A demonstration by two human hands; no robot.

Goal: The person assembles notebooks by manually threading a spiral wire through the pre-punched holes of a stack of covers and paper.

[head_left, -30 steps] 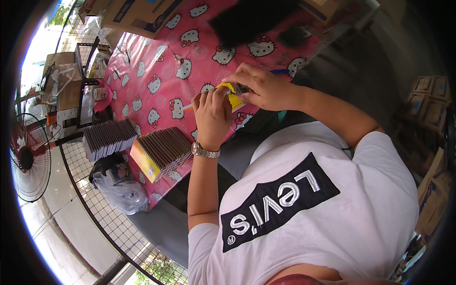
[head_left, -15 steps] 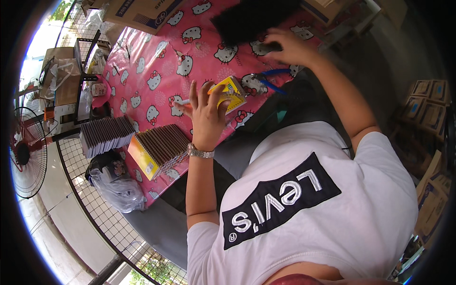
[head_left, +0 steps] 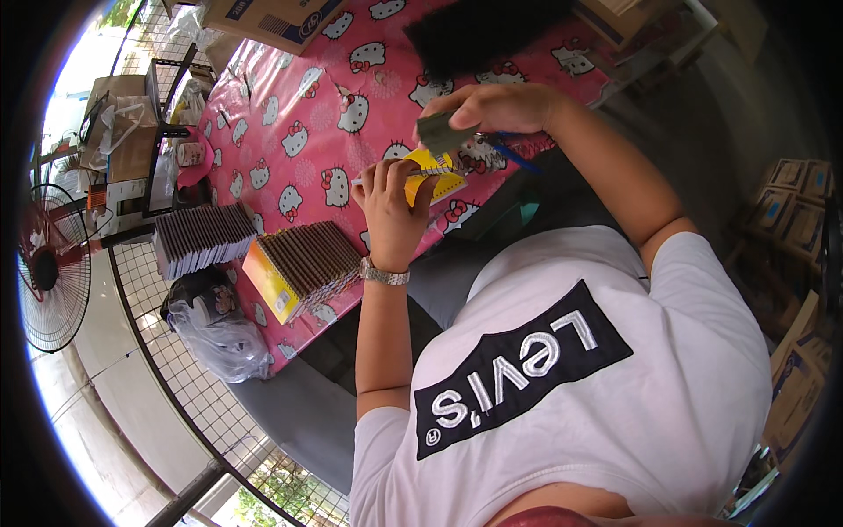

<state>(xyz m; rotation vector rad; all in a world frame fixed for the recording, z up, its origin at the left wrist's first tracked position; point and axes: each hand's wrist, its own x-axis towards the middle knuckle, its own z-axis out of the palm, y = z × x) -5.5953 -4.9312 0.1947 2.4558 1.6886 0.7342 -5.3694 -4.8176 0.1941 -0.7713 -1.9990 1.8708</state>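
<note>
My left hand point(head_left: 392, 191) is closed on a yellow notebook point(head_left: 442, 187) lying near the front edge of the table. A row of binding loops runs along the notebook's edge. Just above it, my right hand point(head_left: 509, 107) grips a small, flat, dark grey-green piece point(head_left: 443, 132) between thumb and fingers; its exact kind does not show. Blue-handled pliers point(head_left: 520, 158) lie to the right of the notebook, partly behind the right hand. At the left stand a stack of yellow spiral notebooks point(head_left: 294, 272) and a second stack with dark spines point(head_left: 204, 239).
A pink patterned cloth point(head_left: 320, 145) covers the table. On its far side are a black pile point(head_left: 483, 39) and cardboard boxes point(head_left: 272, 19). A plastic bag point(head_left: 215, 338) sits at the left corner, with a fan point(head_left: 53, 268) beyond it. More boxes point(head_left: 790, 206) stand at the right.
My right hand has come left and nearer from beside the black pile, and now holds the dark piece over the notebook. My left hand stays on the notebook. The view has shifted slightly.
</note>
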